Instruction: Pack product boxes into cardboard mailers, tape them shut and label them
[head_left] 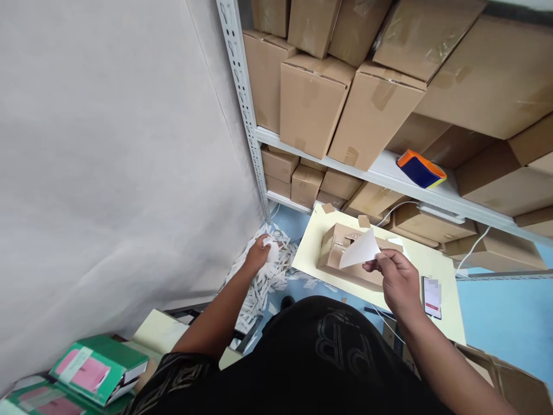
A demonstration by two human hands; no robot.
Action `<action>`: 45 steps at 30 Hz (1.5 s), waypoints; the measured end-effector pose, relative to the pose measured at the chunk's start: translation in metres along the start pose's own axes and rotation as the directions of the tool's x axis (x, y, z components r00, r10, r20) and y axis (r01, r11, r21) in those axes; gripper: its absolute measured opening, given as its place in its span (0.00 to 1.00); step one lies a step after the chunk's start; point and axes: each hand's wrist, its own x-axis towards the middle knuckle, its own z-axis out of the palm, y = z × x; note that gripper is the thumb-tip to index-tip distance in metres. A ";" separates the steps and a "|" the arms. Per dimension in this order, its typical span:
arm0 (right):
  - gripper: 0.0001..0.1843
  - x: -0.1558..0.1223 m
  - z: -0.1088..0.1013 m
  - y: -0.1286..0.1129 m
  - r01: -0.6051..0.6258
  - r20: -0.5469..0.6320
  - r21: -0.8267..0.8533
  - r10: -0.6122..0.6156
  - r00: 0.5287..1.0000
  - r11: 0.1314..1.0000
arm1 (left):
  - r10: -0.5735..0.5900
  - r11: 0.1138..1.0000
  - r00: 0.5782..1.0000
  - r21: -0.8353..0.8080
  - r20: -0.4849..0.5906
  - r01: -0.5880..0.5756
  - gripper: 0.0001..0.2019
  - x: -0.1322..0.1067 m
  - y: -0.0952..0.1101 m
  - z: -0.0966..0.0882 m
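Note:
My right hand (395, 279) pinches a sheet of white paper (362, 251) by one corner, holding it above a brown cardboard box (330, 248) on a pale yellow table (438, 262). The box lies lengthwise, and the paper hides part of its top. Out to the left, my left hand (258, 253) is closed on a crumpled white paper piece (272, 250). Below that hand, a heap of white paper strips (259, 294) covers the floor beside the table.
A phone (431, 297) lies at the table's right end. Metal shelving (311, 151) full of cardboard boxes (315, 104) stands ahead, with an orange and blue box (421, 169) on one shelf. Green boxes (100, 369) sit at lower left. A grey wall (121, 161) rises on the left.

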 end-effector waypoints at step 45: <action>0.19 0.022 -0.041 0.104 -0.230 -0.037 0.014 0.230 0.972 0.973 | 0.235 0.968 0.773 -0.067 0.590 -0.243 0.16 -0.059 0.176 0.161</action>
